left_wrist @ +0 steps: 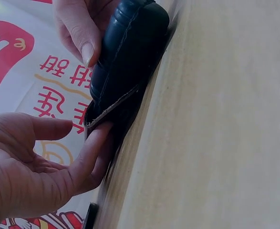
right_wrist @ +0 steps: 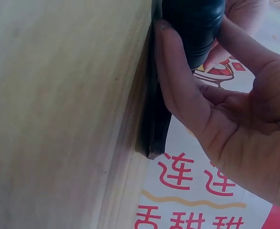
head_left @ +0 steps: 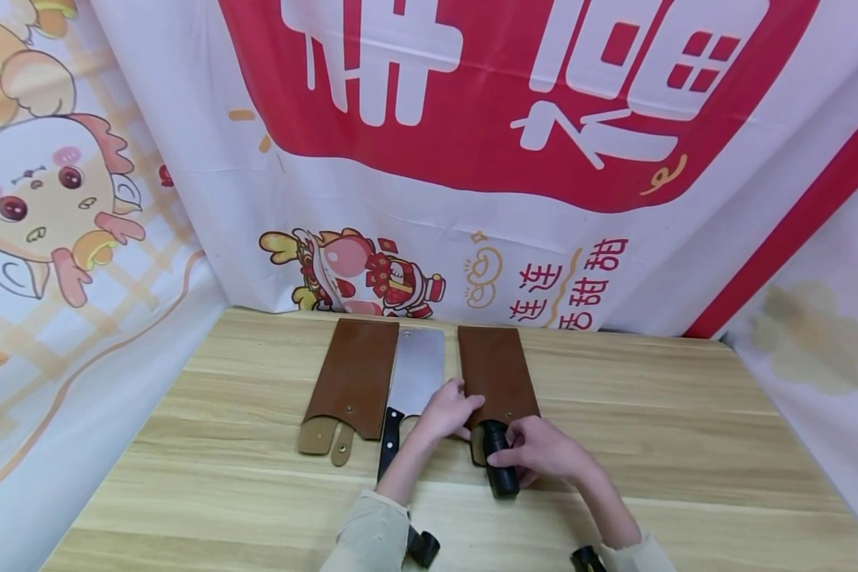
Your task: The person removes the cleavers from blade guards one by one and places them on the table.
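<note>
My right hand point(head_left: 549, 449) grips a thick black handle point(head_left: 502, 469) with a rounded end, thumb on top and fingers along the side. The handle sticks out of the mouth of the right-hand brown leather sheath point(head_left: 496, 365); whatever lies inside the sheath is hidden. My left hand point(head_left: 449, 409) holds the sheath's left edge near its mouth, the fingers tucked at the lip point(left_wrist: 104, 117) in the left wrist view. Left of that hand lies a cleaver with a broad steel blade point(head_left: 418, 369) and a riveted black handle point(head_left: 391, 437), partly covered by the left forearm.
Another brown leather sheath point(head_left: 353, 369), with a snap strap point(head_left: 342, 446), lies left of the cleaver. The wooden table point(head_left: 686, 429) meets a printed cloth backdrop point(head_left: 400, 175) at its far edge. Dark camera mounts point(head_left: 423, 548) show at the wrists.
</note>
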`<state>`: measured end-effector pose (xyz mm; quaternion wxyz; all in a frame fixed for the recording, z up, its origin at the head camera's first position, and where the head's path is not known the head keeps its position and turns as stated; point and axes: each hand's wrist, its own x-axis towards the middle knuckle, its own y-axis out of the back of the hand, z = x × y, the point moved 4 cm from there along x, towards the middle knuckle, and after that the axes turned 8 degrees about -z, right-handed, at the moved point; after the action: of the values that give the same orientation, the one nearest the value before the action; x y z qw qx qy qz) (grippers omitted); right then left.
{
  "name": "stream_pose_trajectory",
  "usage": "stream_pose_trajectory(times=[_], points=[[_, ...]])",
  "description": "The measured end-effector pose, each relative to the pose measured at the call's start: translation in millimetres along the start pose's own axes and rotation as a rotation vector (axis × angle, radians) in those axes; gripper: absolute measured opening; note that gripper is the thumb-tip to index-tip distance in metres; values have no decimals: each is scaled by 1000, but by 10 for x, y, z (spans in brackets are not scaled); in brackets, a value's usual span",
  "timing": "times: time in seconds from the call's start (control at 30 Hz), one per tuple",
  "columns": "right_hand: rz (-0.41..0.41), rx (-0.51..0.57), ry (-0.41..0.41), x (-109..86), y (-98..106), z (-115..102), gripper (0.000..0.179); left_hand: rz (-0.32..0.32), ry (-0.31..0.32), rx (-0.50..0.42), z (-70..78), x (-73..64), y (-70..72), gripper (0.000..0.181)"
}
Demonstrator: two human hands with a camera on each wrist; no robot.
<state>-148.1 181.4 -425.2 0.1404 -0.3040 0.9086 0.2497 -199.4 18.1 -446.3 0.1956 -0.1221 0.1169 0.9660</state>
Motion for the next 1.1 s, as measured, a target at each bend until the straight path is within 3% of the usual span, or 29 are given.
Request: stream_pose_trajectory(times=[0.53, 0.77, 1.0, 1.1], points=[[51, 81, -5, -38, 9, -59, 24, -24, 35, -149, -49, 56, -17, 67], [77, 76, -17, -77, 23, -125, 25, -7, 43, -167, -59, 71, -37, 67], [84, 149, -7, -90, 22, -210, 26, -32, 28, -418, -56, 83, -67, 70], [81, 206, 0, -82, 19, -208, 28, -41, 13, -486, -48, 97, -78, 71]])
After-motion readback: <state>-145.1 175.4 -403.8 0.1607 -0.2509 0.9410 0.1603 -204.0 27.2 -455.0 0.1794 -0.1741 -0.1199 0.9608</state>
